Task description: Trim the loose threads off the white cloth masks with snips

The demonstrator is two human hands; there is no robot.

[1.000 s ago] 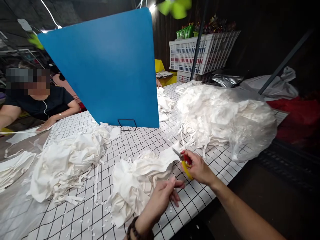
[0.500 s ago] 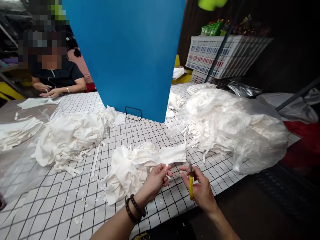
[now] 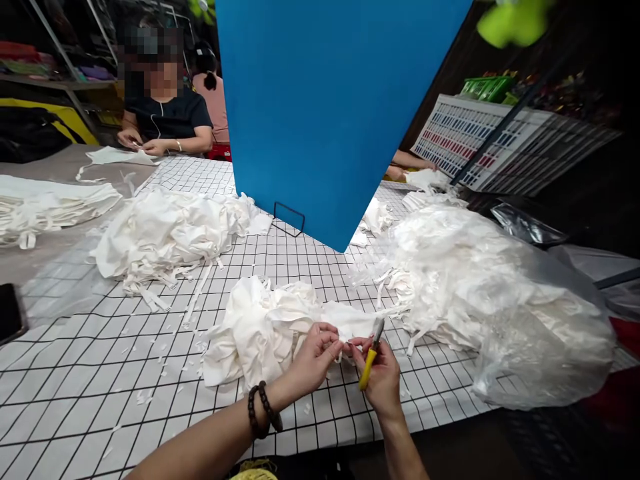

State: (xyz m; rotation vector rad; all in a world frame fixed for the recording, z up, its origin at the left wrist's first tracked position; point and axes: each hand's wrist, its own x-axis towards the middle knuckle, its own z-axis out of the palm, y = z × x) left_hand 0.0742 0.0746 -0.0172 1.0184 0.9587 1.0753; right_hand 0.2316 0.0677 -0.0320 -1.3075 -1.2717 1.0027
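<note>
White woven cloth, a limp piece [image 3: 350,323] at the near edge of a small crumpled heap [image 3: 260,330], is pinched between the thumb and fingertips of the left hand [image 3: 313,357]. The right hand [image 3: 383,380] meets it just beside, its fingertips [image 3: 356,347] on the same edge while the rest curl around yellow-handled metal thread snips [image 3: 371,353], blade tip pointing up and away.

The two sets of fingers sit very close, so the likeliest slip is the blade nicking a left fingertip or biting into the cloth body instead of a loose thread; the soft fabric could also slide out of the light pinch.

The heap rests on a white tablecloth with a black grid [image 3: 100,373], littered with small offcuts. To the right, a big clear plastic bag stuffed with white pieces [image 3: 500,300] crowds the right forearm's room. A second loose pile [image 3: 165,233] lies to the left, with a tall blue divider panel [image 3: 330,100] behind. A seated person in a dark shirt [image 3: 165,113] works across the table, well apart.
</note>
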